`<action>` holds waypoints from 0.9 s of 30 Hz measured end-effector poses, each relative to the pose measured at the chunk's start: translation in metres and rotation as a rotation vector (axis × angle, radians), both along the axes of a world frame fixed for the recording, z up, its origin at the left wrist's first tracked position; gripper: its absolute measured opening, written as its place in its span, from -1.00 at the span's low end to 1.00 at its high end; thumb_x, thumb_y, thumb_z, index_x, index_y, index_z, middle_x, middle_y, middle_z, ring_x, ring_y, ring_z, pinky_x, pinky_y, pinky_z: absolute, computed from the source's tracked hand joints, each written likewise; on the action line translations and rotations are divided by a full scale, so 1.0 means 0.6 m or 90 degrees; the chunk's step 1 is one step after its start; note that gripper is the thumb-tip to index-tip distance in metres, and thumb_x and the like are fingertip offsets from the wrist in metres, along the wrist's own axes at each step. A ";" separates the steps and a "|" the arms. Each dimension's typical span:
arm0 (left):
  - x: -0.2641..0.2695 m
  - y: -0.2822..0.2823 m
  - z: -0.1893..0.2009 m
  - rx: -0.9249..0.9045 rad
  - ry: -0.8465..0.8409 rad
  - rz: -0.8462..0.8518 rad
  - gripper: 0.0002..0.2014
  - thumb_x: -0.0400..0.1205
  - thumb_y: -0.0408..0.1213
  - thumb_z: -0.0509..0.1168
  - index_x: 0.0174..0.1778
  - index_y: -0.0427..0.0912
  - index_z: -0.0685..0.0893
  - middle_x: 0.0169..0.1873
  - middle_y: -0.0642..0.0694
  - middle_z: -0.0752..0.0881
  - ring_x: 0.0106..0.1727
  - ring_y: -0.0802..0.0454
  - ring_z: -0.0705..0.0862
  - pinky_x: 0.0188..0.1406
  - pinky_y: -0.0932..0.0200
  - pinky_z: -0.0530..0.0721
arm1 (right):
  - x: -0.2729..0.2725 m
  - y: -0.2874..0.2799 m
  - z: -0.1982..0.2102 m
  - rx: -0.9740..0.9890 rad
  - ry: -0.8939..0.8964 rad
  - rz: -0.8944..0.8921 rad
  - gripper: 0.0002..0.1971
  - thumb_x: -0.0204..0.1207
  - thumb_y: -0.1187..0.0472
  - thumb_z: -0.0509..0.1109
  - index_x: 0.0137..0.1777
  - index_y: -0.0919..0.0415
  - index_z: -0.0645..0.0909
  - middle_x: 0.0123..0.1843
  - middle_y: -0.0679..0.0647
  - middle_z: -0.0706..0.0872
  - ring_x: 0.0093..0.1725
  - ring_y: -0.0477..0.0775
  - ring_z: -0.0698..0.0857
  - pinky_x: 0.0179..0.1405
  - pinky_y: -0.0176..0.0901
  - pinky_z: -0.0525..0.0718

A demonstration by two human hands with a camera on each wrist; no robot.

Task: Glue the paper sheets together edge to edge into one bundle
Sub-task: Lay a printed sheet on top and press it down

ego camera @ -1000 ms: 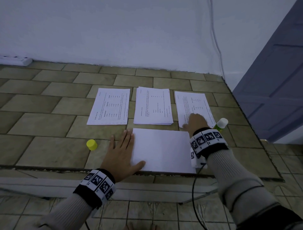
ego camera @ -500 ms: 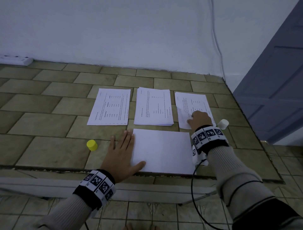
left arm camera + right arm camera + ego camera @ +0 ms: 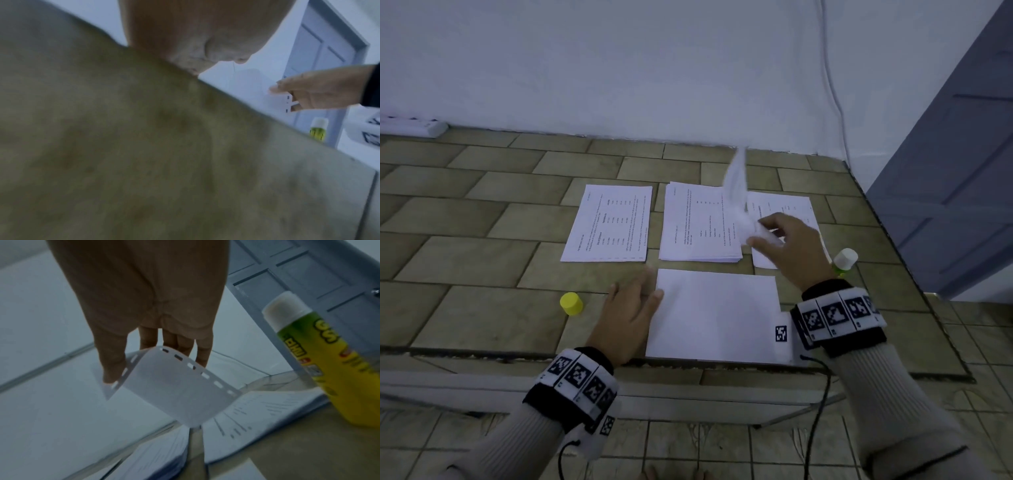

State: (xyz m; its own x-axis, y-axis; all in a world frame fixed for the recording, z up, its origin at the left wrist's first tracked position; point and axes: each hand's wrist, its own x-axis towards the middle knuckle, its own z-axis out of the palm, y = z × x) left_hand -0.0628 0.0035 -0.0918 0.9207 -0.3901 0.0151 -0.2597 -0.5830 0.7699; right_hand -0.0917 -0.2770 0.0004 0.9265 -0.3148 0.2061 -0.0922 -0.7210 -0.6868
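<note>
Right wrist view is showing the right hand point(image 3: 144, 305) pinching a lifted sheet point(image 3: 174, 386) by its punched edge, the grip clamped thumb against fingers. That sheet is curling upward over the right-hand pile point(image 3: 791, 205). The blank stack point(image 3: 715, 315) is lying nearer the body and leftward of this grip (long axis running left to right), where the left hand point(image 3: 626, 318) is resting flat and relaxed against its left edge. A glue stick point(image 3: 844, 260) is standing just right.

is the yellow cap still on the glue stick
No, the yellow cap stands alone by the left hand, while the glue stick stands uncapped at the right.
</note>
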 end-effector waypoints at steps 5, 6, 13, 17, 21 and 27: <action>0.019 -0.006 0.062 -0.279 0.124 0.087 -0.59 0.79 0.12 -0.07 0.39 0.09 0.53 0.37 0.01 0.62 0.37 0.16 0.58 0.48 0.06 0.44 | -0.057 0.016 -0.027 0.016 0.037 0.110 -0.62 0.29 0.11 0.64 0.06 -0.21 0.64 0.29 -0.04 0.57 0.30 -0.05 0.44 0.11 -0.54 0.30; 0.028 -0.008 0.076 -0.340 0.169 0.115 -0.63 0.81 0.06 -0.08 0.35 0.08 0.54 0.19 -0.02 0.73 0.17 0.14 0.72 0.28 0.09 0.61 | -0.065 0.017 -0.034 0.007 0.060 0.122 -0.60 0.29 0.13 0.64 0.07 -0.24 0.63 0.39 -0.04 0.52 0.39 -0.03 0.37 0.22 -0.42 0.26; 0.042 -0.002 0.093 -0.309 0.297 0.056 -0.68 0.64 -0.42 0.33 0.27 -0.04 0.58 0.08 -0.02 0.76 0.05 0.04 0.76 -0.07 0.14 0.78 | -0.091 0.009 -0.070 0.026 0.052 0.162 -0.63 0.28 0.25 0.65 -0.01 -0.18 0.69 0.64 -0.01 0.28 0.63 -0.09 0.18 0.49 -0.27 0.12; 0.038 0.004 0.077 -0.232 0.279 -0.033 -0.61 0.59 -0.63 0.32 0.24 -0.15 0.64 0.08 0.07 0.76 0.10 0.15 0.76 -0.08 0.33 0.73 | -0.098 -0.005 -0.083 0.069 0.072 0.175 -0.58 0.30 0.30 0.63 0.05 -0.18 0.68 0.63 -0.16 0.17 0.63 -0.27 0.05 0.48 -0.48 0.13; 0.034 0.004 0.073 -0.260 0.282 -0.046 -0.63 0.60 -0.66 0.28 0.27 -0.25 0.64 0.15 0.02 0.73 0.07 0.28 0.75 -0.06 0.36 0.71 | -0.100 -0.023 -0.081 0.301 0.118 0.178 -0.46 0.34 0.48 0.57 0.20 -0.09 0.64 0.61 -0.06 0.34 0.53 0.03 0.45 0.34 -0.07 0.61; 0.032 0.003 0.072 -0.253 0.272 -0.047 -0.64 0.60 -0.64 0.30 0.23 -0.20 0.67 0.19 0.05 0.71 0.17 0.22 0.72 0.03 0.32 0.72 | -0.105 -0.034 -0.070 0.386 0.126 0.134 -0.59 0.41 0.54 0.47 0.16 0.10 0.63 0.25 0.17 0.69 0.08 0.23 0.75 0.03 -0.11 0.77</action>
State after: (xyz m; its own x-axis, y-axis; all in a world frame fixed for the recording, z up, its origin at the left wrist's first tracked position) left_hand -0.0436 0.0052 -0.0489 0.8477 -0.4939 -0.1934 0.0929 -0.2207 0.9709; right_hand -0.1547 -0.2975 -0.0413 0.9828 -0.1297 -0.1313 -0.1585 -0.2288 -0.9605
